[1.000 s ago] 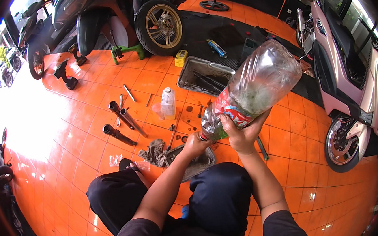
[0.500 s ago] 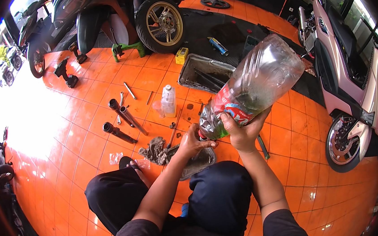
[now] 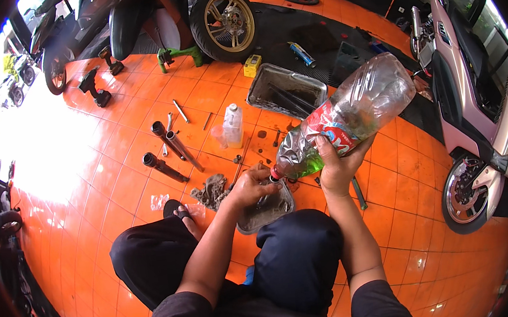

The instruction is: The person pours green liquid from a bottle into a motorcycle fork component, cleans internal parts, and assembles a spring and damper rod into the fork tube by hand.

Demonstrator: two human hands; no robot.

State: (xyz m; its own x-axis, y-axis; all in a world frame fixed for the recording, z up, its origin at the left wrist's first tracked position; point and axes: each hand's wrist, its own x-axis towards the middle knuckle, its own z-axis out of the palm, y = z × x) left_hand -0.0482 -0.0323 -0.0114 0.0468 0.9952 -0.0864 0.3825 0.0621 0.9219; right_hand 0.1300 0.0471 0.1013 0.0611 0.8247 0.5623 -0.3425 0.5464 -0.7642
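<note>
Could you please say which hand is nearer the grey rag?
Left: the left hand is just right of the grey rag; the right hand, on the plastic bottle, is farther right.

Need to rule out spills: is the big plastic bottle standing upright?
No, the plastic bottle is held tilted, its neck pointing downward.

Left forearm [image 3: 216, 246] is pointing to one o'clock, left hand [image 3: 253, 186] curling; right forearm [image 3: 356, 234] is pointing near twelve, right hand [image 3: 340, 172] clasping!
</note>
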